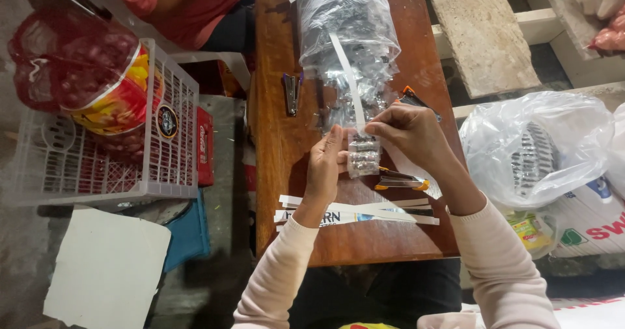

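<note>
Head view. We hold a small clear packet (362, 155) of little dark pieces over the middle of the wooden table (280, 153). Our left hand (325, 166) pinches the packet's left edge; our right hand (407, 130) pinches its top, where a white paper strip (347, 75) rises toward the far side. Both hands are closed on the packet, close together.

Step, as we judge it: fitting the strip to the packet's mouth. The next move likely calls for keeping the top edge folded flat and aligned.

Nearby: large clear bag (345, 23) of like pieces, far; grey stapler (291, 93), left; orange-handled tool (400, 182) just beside the packet; cut paper strips (355, 210), near; white crate (104, 153), far left.
</note>
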